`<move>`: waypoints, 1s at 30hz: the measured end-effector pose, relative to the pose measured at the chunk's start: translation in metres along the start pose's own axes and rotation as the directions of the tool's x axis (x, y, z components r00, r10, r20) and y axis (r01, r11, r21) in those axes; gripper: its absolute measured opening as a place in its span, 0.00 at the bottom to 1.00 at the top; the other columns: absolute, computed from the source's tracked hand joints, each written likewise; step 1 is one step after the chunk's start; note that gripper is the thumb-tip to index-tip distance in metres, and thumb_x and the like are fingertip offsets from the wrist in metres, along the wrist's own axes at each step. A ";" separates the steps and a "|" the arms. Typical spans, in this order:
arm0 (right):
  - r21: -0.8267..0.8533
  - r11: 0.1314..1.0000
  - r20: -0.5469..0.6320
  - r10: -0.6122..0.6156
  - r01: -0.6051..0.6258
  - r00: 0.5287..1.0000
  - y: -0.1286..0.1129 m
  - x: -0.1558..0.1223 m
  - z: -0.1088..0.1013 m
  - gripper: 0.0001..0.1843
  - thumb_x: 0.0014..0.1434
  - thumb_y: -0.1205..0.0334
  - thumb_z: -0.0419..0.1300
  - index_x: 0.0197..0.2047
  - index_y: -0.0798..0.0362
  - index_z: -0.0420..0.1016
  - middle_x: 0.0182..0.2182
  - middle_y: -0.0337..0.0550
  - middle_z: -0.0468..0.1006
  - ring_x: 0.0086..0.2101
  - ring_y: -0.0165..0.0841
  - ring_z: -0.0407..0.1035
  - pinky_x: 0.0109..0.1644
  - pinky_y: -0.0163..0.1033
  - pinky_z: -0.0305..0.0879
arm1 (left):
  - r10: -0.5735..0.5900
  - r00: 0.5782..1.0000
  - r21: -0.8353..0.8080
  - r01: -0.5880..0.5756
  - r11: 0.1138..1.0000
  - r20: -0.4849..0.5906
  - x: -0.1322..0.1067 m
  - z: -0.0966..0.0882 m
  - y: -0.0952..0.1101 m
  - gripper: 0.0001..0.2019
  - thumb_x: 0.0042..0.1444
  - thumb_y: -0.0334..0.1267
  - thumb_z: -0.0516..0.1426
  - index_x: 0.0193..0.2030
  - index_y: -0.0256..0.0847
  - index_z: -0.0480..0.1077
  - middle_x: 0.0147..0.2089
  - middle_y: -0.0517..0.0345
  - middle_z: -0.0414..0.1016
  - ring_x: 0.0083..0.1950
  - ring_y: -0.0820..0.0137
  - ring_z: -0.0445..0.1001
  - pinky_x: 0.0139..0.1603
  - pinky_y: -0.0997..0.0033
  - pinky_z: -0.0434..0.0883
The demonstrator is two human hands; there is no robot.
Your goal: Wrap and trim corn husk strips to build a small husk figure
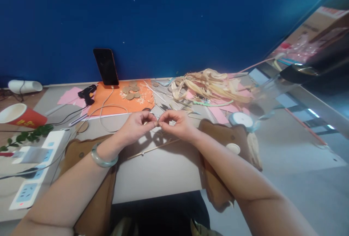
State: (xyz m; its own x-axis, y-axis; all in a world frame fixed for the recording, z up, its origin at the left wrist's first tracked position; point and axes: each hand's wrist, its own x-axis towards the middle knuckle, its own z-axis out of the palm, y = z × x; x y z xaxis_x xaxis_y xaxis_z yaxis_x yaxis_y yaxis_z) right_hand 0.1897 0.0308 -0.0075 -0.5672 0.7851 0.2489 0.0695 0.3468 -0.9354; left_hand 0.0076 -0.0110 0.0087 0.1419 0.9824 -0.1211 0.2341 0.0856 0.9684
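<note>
Our left hand (pixel 137 126) and right hand (pixel 177 124) meet fingertip to fingertip above the table (pixel 158 178). Both are pinched shut on a small piece (pixel 158 123), too tiny for us to identify. At six o'clock of the hands lies a thin stick (pixel 152 149). At eleven o'clock we see an orange sheet (pixel 120 103) and a phone (pixel 105 66) leaning on the blue wall (pixel 191 18). At one o'clock is a heap of straw strips (pixel 209 83), and at three o'clock a ribbon spool (pixel 241 119). A green bangle (pixel 102 159) rings our left wrist.
</note>
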 end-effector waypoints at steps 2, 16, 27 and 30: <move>0.011 1.000 0.002 0.003 -0.003 1.000 0.000 0.000 0.000 0.04 0.52 0.64 0.61 0.30 0.57 0.73 0.25 0.40 0.75 0.24 0.26 0.66 0.30 0.32 0.65 | 0.015 1.000 0.019 -0.015 1.000 -0.008 0.000 0.001 -0.001 0.09 0.49 0.40 0.61 0.30 0.36 0.70 0.28 0.61 0.69 0.26 0.77 0.63 0.28 0.77 0.62; 0.303 0.939 0.030 0.163 -0.164 0.986 -0.001 0.003 -0.003 0.11 0.49 0.59 0.66 0.28 0.57 0.71 0.25 0.39 0.76 0.18 0.21 0.62 0.20 0.28 0.61 | -0.007 1.000 -0.100 0.006 0.995 -0.013 -0.004 0.000 0.009 0.10 0.49 0.42 0.61 0.29 0.37 0.69 0.26 0.63 0.68 0.25 0.78 0.62 0.27 0.76 0.60; 0.223 0.965 0.008 0.138 -0.136 0.990 -0.001 0.002 0.000 0.13 0.50 0.56 0.67 0.30 0.58 0.74 0.23 0.38 0.74 0.20 0.21 0.59 0.23 0.29 0.57 | 0.062 0.998 -0.039 -0.063 0.997 -0.030 -0.004 0.001 0.003 0.10 0.50 0.41 0.61 0.31 0.36 0.69 0.28 0.61 0.69 0.26 0.77 0.62 0.28 0.76 0.61; 0.200 0.971 0.002 0.132 -0.130 0.991 0.000 0.002 0.000 0.12 0.50 0.56 0.66 0.30 0.57 0.74 0.24 0.39 0.74 0.22 0.23 0.62 0.25 0.30 0.59 | 0.078 0.996 0.001 -0.078 0.997 -0.037 -0.004 0.001 0.001 0.10 0.51 0.41 0.61 0.32 0.36 0.70 0.29 0.61 0.69 0.27 0.77 0.63 0.29 0.76 0.61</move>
State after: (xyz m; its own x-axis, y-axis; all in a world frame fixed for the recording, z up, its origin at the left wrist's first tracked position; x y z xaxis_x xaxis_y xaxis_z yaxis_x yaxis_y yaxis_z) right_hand 0.1889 0.0327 -0.0069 -0.5545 0.8231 0.1228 -0.0232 0.1323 -0.9909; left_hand 0.0086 -0.0147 0.0094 0.1238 0.9916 -0.0369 0.2236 0.0084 0.9746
